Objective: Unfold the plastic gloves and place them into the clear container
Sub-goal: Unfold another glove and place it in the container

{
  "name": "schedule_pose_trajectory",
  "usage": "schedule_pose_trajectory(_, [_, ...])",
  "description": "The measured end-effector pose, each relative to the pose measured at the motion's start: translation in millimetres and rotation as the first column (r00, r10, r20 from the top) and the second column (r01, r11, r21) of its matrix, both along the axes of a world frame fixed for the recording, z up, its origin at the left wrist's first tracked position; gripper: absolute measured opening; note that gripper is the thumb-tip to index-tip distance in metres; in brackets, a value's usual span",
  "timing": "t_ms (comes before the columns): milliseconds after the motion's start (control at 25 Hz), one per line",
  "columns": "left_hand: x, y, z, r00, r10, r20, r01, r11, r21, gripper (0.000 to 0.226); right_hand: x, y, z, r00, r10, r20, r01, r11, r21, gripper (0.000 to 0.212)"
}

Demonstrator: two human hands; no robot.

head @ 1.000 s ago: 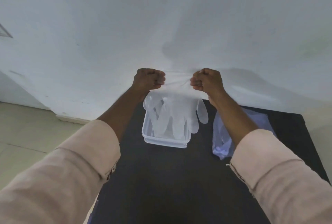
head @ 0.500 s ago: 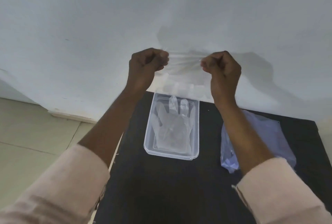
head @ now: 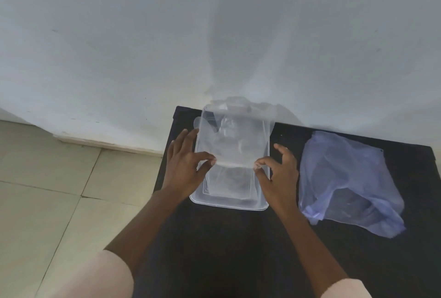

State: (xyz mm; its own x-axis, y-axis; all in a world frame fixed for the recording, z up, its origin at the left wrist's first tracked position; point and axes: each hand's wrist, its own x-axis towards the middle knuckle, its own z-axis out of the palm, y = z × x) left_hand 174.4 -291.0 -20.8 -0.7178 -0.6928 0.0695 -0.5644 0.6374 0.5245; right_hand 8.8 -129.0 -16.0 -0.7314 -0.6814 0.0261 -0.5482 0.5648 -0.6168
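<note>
glove (head: 232,140): spread flat over the clear container (head: 229,203), fingertips hanging past its far rim
left hand (head: 183,166): pinching cuff corner, above container's left wall
right hand (head: 278,171): pinching other corner, above right wall
risk: light film, likely to cling on release and slide outside the container

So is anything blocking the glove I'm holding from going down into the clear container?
Nothing visible does. The plastic glove, pinched at its cuff by the left hand and right hand, is spread right over the open clear container, which has no lid. Earlier gloves lie flat inside.
</note>
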Motion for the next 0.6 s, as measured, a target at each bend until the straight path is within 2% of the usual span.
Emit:
schedule_pose_trajectory(360, [-6.1, 17.3, -1.5, 0.928, 0.041, 0.369, -0.038, 0.999, -0.015, 0.021, 3.8, 0.5, -7.2, 0.998, -0.002, 0.063, -0.014, 0.968, 0.250, 0.007])
schedule_pose_trajectory(600, [-6.7, 23.7, 0.7, 0.859, 0.067, 0.508, -0.059, 0.998, -0.031, 0.026, 3.6, 1.9, -5.4, 0.998, 0.038, 0.050, -0.053, 0.935, 0.351, 0.010])
